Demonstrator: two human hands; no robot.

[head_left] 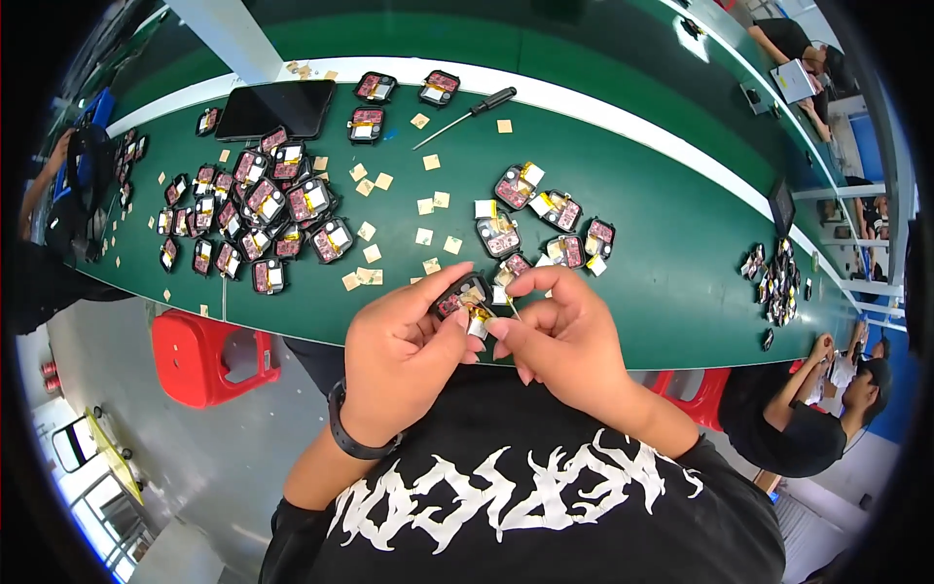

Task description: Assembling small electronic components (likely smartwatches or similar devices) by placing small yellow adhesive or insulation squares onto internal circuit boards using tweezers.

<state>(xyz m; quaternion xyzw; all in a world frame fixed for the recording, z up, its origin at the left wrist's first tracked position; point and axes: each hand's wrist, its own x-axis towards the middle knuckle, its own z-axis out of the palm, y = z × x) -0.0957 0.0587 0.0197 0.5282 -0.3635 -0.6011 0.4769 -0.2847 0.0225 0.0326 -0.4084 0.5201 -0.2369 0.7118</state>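
My left hand [404,341], a dark band on its wrist, grips a small black device casing [465,297] over the table's near edge. Inside the casing show a red circuit board, a strip of yellow tape and a white part at its lower end. Close against the casing's right side is my right hand [559,336], thumb and index finger pinched on a small pale sliver [513,309] whose kind I cannot make out. Just beyond my fingers lie several similar open casings [498,236] with white parts folded out beside them.
Left of centre, many open casings [265,200] form a pile on the green table [671,292]. Small beige squares [383,181] lie scattered. Farther back are a black tablet-like slab [275,109] and a screwdriver [477,112]. Co-workers sit at both sides; a red stool [190,360] stands left.
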